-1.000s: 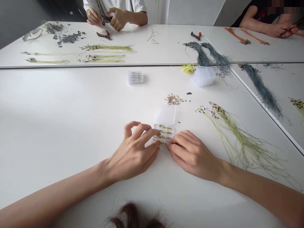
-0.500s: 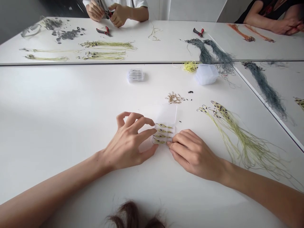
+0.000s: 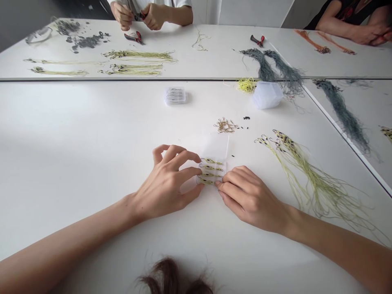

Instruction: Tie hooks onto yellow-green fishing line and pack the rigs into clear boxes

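Four hook rigs (image 3: 210,168) lie in the clear plastic box (image 3: 216,146) — left hand (image 3: 163,183) half-open beside it, right hand (image 3: 249,198) narrow at its edge, grip unclear — more yellow-green rigs (image 3: 306,175) at three o'clock.

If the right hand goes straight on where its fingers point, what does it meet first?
The right hand would first meet the clear plastic box, near the lowest hook rig; depth is unclear.

The right hand (image 3: 249,198) hides the ends of the hook rigs (image 3: 210,168).
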{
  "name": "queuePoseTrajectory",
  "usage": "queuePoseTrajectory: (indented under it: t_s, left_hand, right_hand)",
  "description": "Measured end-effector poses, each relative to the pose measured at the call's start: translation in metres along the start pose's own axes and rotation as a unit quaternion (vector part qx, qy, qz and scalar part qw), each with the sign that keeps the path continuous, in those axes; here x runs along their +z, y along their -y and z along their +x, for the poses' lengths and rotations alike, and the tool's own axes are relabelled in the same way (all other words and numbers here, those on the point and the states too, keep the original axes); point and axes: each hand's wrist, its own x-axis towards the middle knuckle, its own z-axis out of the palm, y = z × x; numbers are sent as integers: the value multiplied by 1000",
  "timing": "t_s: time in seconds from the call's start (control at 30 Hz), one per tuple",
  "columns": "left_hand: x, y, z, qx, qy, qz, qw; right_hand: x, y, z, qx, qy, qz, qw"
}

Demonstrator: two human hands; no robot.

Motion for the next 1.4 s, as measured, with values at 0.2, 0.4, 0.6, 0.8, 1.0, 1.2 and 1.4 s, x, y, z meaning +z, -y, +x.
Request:
queuePoseTrajectory:
  t_s: [0.2, 0.4, 0.6, 0.8, 1.0, 1.2, 1.4]
  left_hand:
    - [0, -1, 0, -19, 4, -25, 1000]
    - [-1, 0, 1, -7, -1, -23, 1000]
    - [-3, 4, 1, -11, 2, -13, 1000]
    - [-2, 7, 2, 6, -4, -7, 1000]
    - [-3, 6, 2, 9, 3, -19, 1000]
    - [-5, 8, 4, 7, 23, -28, 999]
    - [-12, 19, 7, 63, 94, -57, 992]
  right_hand:
    - [1, -1, 0, 4, 0, -3, 1000]
    - [0, 0, 0, 2, 1, -1, 1000]
    - [1, -1, 0, 1, 1, 3, 1000]
    - [0, 0, 0, -2, 1, -1, 1000]
    - [0, -1, 1, -1, 1, -3, 1000]
    - [0, -2, 0, -2, 1, 0, 1000]
    - [1, -2, 0, -3, -1, 4, 1000]
